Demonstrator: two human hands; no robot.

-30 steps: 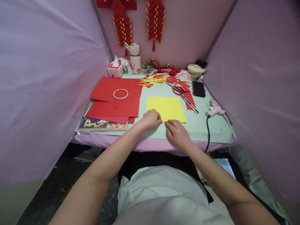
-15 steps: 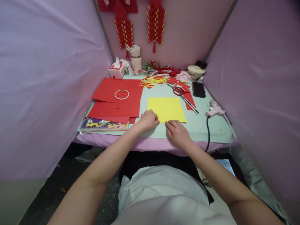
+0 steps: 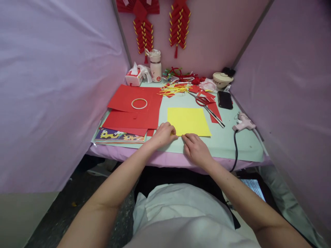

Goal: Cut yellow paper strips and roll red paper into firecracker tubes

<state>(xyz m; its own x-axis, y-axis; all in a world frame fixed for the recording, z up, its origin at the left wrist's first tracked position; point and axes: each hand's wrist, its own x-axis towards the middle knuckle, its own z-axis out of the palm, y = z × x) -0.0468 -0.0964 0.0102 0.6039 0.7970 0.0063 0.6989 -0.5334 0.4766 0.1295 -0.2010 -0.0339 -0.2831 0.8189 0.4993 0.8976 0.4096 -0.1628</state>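
A yellow sheet of paper (image 3: 190, 119) lies on the pale green table cover, its near edge toward me. My left hand (image 3: 166, 134) is closed at the sheet's near left corner, thumb and fingers pinching the edge. Just to its right, my right hand (image 3: 195, 146) has its fingertips pressed together on the same near edge, with a small gap between the two hands. Both hands hide part of that edge, so I cannot tell whether it is folded.
Red paper sheets (image 3: 126, 119) with a tape ring (image 3: 132, 104) lie left, over a patterned pad (image 3: 120, 136). Scissors (image 3: 201, 100), a dark-and-silver pen-like stick (image 3: 215, 117), a phone (image 3: 224, 100) and a glue gun (image 3: 243, 123) are right. Yellow strips (image 3: 174, 89) and a bottle (image 3: 155, 67) stand behind.
My view has turned slightly left, so the table's things appear farther right. Relative to the paper, both hands have shifted a little left along its near edge.
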